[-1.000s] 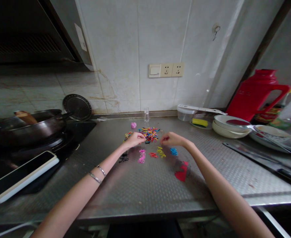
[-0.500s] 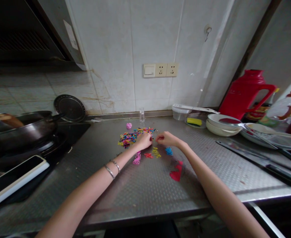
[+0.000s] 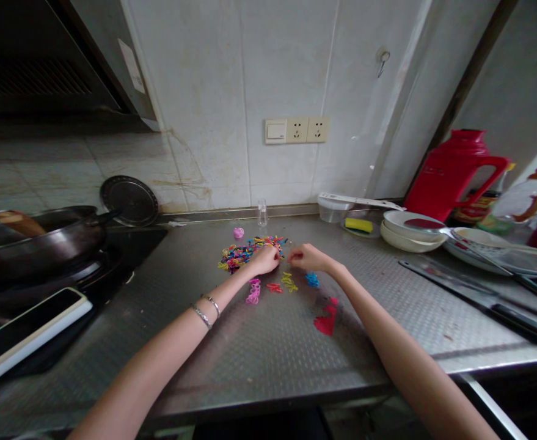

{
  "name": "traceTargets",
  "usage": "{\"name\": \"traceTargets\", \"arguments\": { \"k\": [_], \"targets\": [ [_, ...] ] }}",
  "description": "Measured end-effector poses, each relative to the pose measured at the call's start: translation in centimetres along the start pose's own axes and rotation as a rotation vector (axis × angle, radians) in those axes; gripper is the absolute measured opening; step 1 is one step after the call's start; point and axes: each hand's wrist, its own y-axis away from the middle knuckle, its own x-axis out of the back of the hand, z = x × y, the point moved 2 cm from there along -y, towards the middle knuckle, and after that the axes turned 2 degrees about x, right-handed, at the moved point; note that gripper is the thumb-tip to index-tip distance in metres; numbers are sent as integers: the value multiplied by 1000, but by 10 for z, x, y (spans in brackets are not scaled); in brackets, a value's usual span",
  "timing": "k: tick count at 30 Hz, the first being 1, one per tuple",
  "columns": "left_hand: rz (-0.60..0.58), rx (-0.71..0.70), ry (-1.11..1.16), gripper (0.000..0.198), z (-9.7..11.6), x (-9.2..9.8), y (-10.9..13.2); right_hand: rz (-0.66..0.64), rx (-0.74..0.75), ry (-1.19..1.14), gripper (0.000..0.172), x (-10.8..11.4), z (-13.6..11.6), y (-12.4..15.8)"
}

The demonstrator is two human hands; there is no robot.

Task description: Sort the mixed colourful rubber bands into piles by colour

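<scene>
A heap of small multicoloured rubber bands (image 3: pixel 236 255) lies on the metal counter. At its right front edge is my left hand (image 3: pixel 265 260), fingers curled closed; whatever they may grip is hidden. My right hand (image 3: pixel 302 256) hovers just to the right, its fingertips pinched together, and anything between them is too small to make out. In front of the hands lie separate little piles: pink bands (image 3: pixel 253 291), orange-red bands (image 3: pixel 274 287), yellow bands (image 3: pixel 289 282) and blue bands (image 3: pixel 312 279). Nearer to me rests a clear bag piece with red print (image 3: pixel 327 316).
Behind the heap stand a small clear bottle (image 3: pixel 262 214) and a pink lump (image 3: pixel 238 233). At left are a pan (image 3: pixel 66 235) on the stove and a white device (image 3: pixel 30 336). Bowls (image 3: pixel 408 235), a yellow sponge (image 3: pixel 358 225), a red thermos (image 3: pixel 451 177) and a knife (image 3: pixel 451 287) occupy the right.
My left hand has shifted very slightly left and down, its fingers still curled. The right hand stays almost in place, and the piles look the same.
</scene>
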Motion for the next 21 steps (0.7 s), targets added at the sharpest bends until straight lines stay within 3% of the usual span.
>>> {"name": "traceTargets", "arguments": {
  "k": [5, 11, 15, 21],
  "targets": [
    [-98, -94, 164, 18, -5, 27, 12, 58, -56, 72, 25, -1, 4, 0],
    [-245, -50, 245, 22, -21, 54, 51, 136, -191, 260, 20, -10, 5, 0],
    [-292, -13, 255, 22, -26, 51, 69, 126, -170, 319, 21, -19, 2, -2],
    [-303, -14, 243, 19, -33, 39, 75, 119, -164, 425, 24, -22, -7, -4]
  ]
}}
